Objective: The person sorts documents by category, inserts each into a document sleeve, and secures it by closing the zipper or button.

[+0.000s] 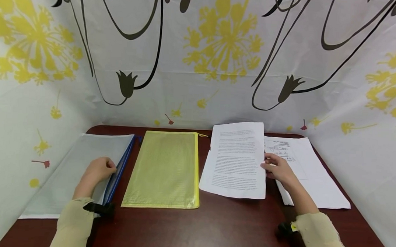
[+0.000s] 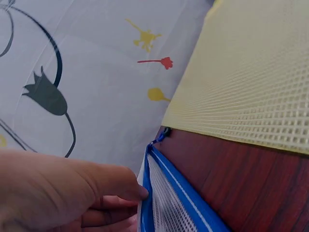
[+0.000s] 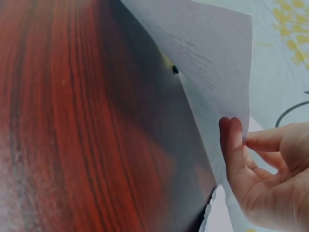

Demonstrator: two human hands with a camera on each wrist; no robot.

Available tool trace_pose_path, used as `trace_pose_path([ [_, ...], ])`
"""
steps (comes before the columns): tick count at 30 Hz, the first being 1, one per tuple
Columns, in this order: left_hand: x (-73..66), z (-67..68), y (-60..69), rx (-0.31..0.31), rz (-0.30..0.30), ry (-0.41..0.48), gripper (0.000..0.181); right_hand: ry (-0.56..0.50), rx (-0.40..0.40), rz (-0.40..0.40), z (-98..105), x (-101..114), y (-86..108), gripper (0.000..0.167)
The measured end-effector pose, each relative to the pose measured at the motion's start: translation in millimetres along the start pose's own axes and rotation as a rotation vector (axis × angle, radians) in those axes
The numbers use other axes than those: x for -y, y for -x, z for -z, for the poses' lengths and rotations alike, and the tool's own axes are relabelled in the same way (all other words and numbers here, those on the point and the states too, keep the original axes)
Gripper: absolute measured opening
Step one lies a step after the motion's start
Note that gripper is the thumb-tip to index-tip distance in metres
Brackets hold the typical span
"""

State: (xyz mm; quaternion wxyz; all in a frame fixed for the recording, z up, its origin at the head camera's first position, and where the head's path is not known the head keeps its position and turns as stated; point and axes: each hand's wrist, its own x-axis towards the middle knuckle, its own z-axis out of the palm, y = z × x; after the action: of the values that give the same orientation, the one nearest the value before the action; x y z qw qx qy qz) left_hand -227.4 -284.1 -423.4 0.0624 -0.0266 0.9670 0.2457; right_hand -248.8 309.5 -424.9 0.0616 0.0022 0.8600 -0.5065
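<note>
At the left of the desk lies a clear mesh zip pouch [image 1: 67,162] with a blue zipper edge. My left hand [image 1: 97,172] pinches one side of its opening between thumb and fingers; in the left wrist view the blue zipper [image 2: 186,193] is parted, showing mesh inside. My right hand [image 1: 279,169] pinches the right edge of printed paper [image 1: 237,162], raised off the desk. From the right wrist view, the paper [image 3: 212,53] hangs from the thumb and fingertips. Between the hands a yellow mesh zip pouch [image 1: 164,170] lies flat.
More papers [image 1: 315,180] lie at the right, partly under my right forearm. The dark red-brown desk [image 1: 193,230] ends at a patterned cloth [image 1: 192,93] behind and at both sides. Dark straps with a device [image 1: 99,208] sit on both wrists.
</note>
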Motion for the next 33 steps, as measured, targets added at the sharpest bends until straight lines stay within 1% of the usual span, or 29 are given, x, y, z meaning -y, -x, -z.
trace_pose_path([
  [4,5.9,-1.3,0.5,-0.043,-0.01,0.064,0.02,-0.037,-0.01,0.009,2,2,0.9,0.051],
  [8,8.0,-1.7,1.6,-0.093,-0.016,0.108,0.023,-0.072,-0.048,0.025,5,7,3.5,0.052],
  [14,8.2,-4.0,4.8,-0.195,-0.027,0.148,0.026,-0.157,-0.105,0.039,7,15,6.5,0.053],
  [17,6.8,-5.4,6.8,-0.237,-0.02,0.174,0.027,-0.18,-0.113,0.035,6,19,8.1,0.055],
  [19,5.8,-6.3,7.7,-0.253,-0.013,0.2,0.028,-0.196,-0.112,0.026,5,21,8.7,0.055],
  [22,5.4,-7.4,7.9,-0.253,-0.006,0.235,0.029,-0.21,-0.101,0.014,3,24,9.7,0.056],
  [26,4.8,-10.7,7.0,-0.234,-0.011,0.292,0.03,-0.24,-0.073,0.018,-3,29,10.2,0.055],
  [30,2.9,-14.2,7.7,-0.217,-0.006,0.342,0.03,-0.243,-0.051,0.033,-11,34,7.8,0.055],
  [33,2.4,-15.2,8.2,-0.206,-0.005,0.367,0.03,-0.226,-0.033,0.04,-19,37,4.6,0.054],
])
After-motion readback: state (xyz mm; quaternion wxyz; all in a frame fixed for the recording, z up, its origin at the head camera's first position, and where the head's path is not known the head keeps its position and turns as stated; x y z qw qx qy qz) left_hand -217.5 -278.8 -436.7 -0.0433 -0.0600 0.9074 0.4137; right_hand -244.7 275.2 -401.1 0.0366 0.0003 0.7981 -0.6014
